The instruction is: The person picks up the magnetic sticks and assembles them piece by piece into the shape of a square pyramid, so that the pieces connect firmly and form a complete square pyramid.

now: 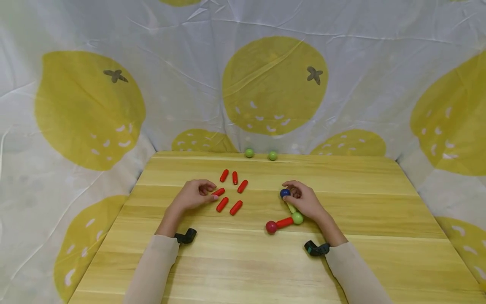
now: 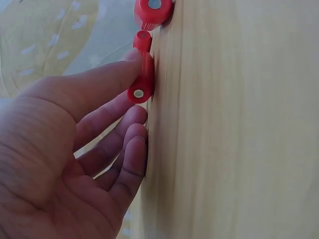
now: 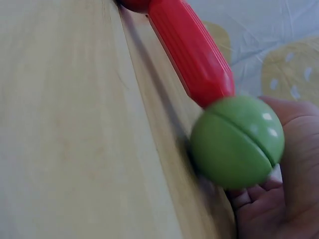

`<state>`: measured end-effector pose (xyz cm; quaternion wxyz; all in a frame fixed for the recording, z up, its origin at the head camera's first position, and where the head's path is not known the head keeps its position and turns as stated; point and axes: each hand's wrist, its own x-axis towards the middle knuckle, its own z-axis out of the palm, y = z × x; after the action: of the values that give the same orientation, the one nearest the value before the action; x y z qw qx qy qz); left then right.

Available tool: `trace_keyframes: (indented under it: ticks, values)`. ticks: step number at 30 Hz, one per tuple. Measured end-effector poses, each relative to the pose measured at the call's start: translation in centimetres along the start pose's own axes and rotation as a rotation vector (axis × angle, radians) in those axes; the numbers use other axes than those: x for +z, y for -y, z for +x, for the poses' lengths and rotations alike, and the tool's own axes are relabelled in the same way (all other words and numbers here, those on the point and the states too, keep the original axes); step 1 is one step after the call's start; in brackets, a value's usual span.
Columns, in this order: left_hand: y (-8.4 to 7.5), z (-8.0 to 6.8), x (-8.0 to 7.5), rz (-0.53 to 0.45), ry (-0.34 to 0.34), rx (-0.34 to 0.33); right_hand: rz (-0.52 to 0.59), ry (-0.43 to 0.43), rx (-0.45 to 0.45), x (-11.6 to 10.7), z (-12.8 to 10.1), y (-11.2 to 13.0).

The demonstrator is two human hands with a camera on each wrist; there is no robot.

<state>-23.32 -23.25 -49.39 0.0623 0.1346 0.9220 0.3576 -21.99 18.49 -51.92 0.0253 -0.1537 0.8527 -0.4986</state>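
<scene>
My left hand (image 1: 193, 195) is at a group of red magnetic rods, pinching one red rod (image 2: 144, 74) between thumb and fingers; a pale round disc shows in its end. Across the table, the right hand (image 1: 303, 200) pinches a blue ball (image 1: 284, 193) between thumb and forefinger. From that ball a yellow-green rod (image 1: 291, 207), partly behind the hand, runs to a green ball (image 3: 238, 142). A red rod (image 3: 192, 50) joins the green ball to a dark red ball (image 1: 271, 227), forming a bent chain. In the right wrist view the blue ball is hidden.
Several loose red rods (image 1: 236, 207) lie beside the left hand. Two green balls (image 1: 272, 156) sit at the far edge of the wooden table (image 1: 243, 266), against a lemon-print cloth (image 1: 182, 84). Each wrist wears a black device (image 1: 317, 248).
</scene>
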Motion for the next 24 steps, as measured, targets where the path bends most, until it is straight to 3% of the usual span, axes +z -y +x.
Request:
trace_keyframes:
  ticks: [7,15,20,24]
  values:
    - [-0.4,0.2,0.2,0.007,0.007,0.001,0.008,-0.038,0.004,0.0,-0.1,-0.4]
    - [-1.1,0.3,0.6,-0.045,-0.057,-0.027,0.014,-0.06,0.018,0.1,0.1,-0.7]
    - [-2.3,0.5,0.9,-0.107,-0.072,-0.032,0.051,-0.068,0.039,0.2,0.2,-0.8]
    - [-3.7,0.8,1.7,-0.151,-0.058,0.001,0.067,-0.069,0.053,0.3,0.3,-0.8]
